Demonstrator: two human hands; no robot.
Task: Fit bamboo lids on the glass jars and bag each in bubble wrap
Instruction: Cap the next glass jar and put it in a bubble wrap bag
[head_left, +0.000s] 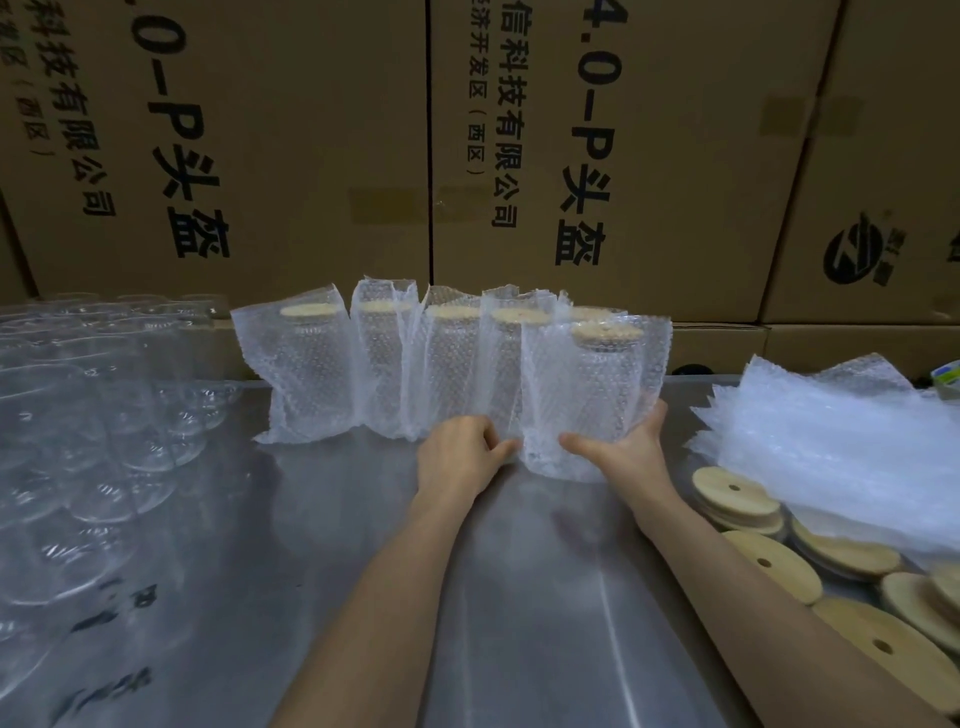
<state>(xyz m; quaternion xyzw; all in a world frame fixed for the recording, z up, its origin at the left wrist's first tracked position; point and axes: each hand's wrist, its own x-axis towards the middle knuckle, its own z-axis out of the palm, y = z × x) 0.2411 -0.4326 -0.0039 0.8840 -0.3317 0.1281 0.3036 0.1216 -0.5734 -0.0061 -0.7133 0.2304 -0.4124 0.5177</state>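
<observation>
Holding the nearest bagged jar (589, 400) at its base, my right hand (621, 449) cups the lower right side of the bubble-wrap bag with thumb and fingers curved round it, while my left hand (460, 457) pinches the bag's lower left edge between curled fingers. The jar stands upright on the steel table (332, 545), at the right end of the row of bagged jars (374, 364) along the back, touching its neighbour; a bamboo lid (608, 332) shows at its mouth. I judge the load heavy for its size and breakable: the glass is rigid, but the wrap is soft and slick and may slide over it, so grip belongs low on the body, through the wrap, not on the loose top. Each bag in the row holds one lidded jar. Unbagged glass jars (78, 415) crowd the left of the table. Loose bamboo lids (769, 540) lie at right beside a stack of empty bubble-wrap bags (841, 441). Printed cartons (649, 156) form the backdrop.
</observation>
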